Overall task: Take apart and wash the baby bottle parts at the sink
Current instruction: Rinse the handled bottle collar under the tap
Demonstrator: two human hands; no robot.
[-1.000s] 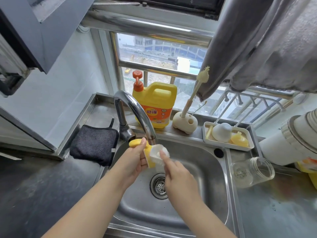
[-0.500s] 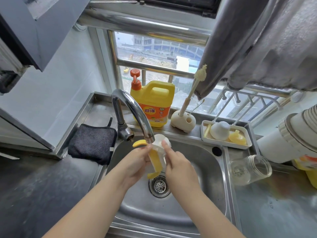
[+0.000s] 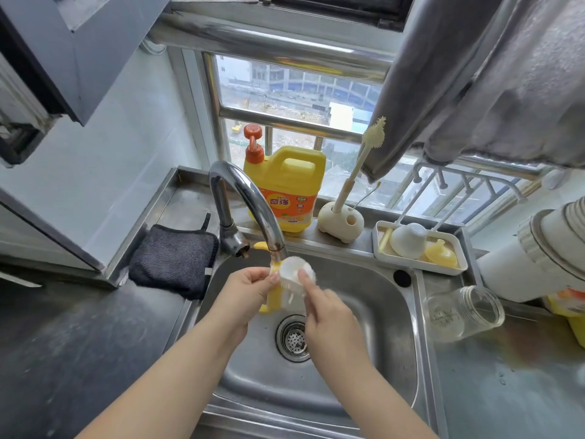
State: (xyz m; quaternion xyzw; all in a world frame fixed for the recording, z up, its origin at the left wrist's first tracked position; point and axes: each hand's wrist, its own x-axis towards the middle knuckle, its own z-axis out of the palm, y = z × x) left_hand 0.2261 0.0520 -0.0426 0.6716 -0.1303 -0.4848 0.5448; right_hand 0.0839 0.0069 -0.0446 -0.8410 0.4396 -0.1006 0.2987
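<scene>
While L hand (image 3: pixel 250 291) grips yellow collar (image 3: pixel 274 299) and R hand (image 3: pixel 329 308) pinches its white cup (image 3: pixel 296 272) under tap (image 3: pixel 250 204), wet parts could slip into sink (image 3: pixel 364 299) w/ drain (image 3: pixel 292 339) just below.

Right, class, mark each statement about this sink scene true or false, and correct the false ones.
1. The glass bottle lies on its side on the counter right of the sink. True.
2. The left hand is empty. False: it holds the yellow-and-white bottle part under the tap.
3. The dark cloth hangs from the tap. False: it lies on the counter left of the sink.
4. The brush stands upright in its cream holder. True.
5. The right hand touches the white part. True.
</scene>
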